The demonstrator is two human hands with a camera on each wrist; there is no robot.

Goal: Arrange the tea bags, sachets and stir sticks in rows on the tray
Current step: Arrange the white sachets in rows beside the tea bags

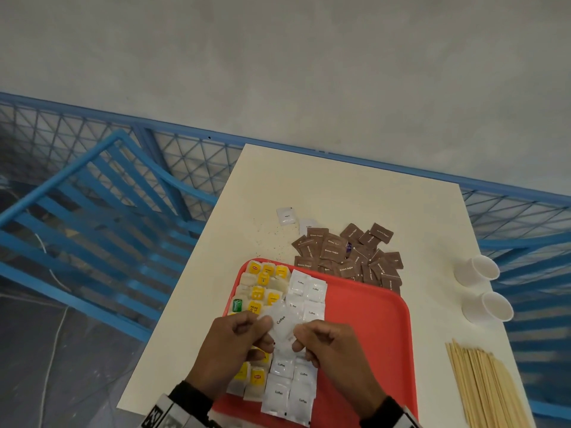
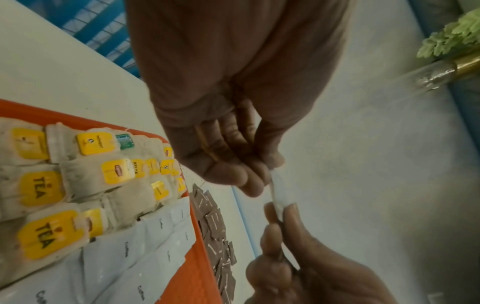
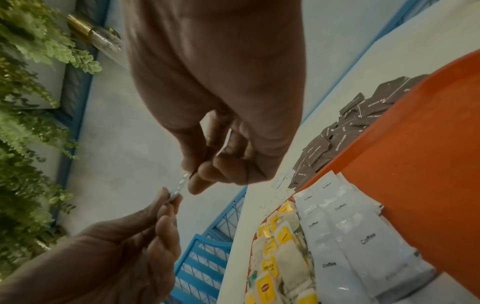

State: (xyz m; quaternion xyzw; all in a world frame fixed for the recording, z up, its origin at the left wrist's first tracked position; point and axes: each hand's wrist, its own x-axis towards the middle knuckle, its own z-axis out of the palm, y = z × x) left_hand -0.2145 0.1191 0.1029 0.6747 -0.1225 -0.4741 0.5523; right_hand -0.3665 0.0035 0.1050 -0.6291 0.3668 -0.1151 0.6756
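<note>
- Your left hand (image 1: 230,341) and right hand (image 1: 332,345) each pinched one edge of a white coffee sachet (image 1: 282,325), held just above the red tray (image 1: 370,319), over the coffee rows.
- It looked light, thin and floppy, probably slick film; edge pinches suited it, squeezing the middle risked creasing.
- Tea bags (image 1: 262,288) lay along the tray's left side; brown sugar sachets (image 1: 349,254) were heaped on the tabletop beyond the tray; stir sticks (image 1: 485,387) lay right of it.
</note>
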